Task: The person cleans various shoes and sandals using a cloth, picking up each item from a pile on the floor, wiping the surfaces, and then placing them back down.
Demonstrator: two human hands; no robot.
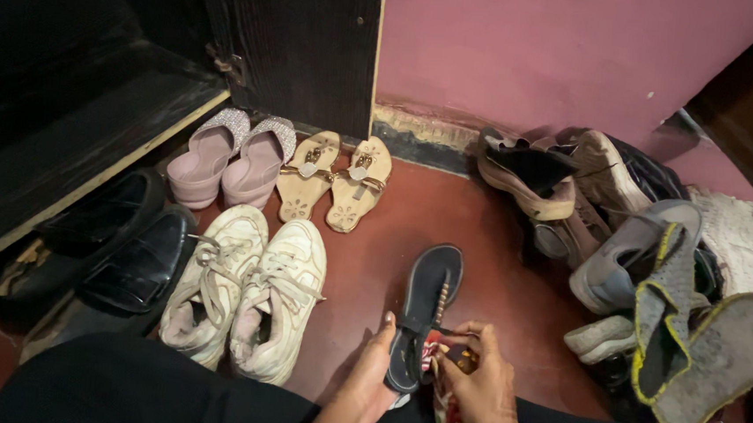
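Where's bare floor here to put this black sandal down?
Bare red floor lies between the white sneakers and the shoe pile, ahead of the black sandal, below the tan sandals. The left side and the pile are crowded.

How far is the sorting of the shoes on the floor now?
Looks done: four pairs stand in rows near the dark cabinet, namely pink heels, tan sandals, white sneakers and black shoes. In hand: a black sandal, held by the left hand and right hand. Left: a jumbled heap of shoes by the pink wall.
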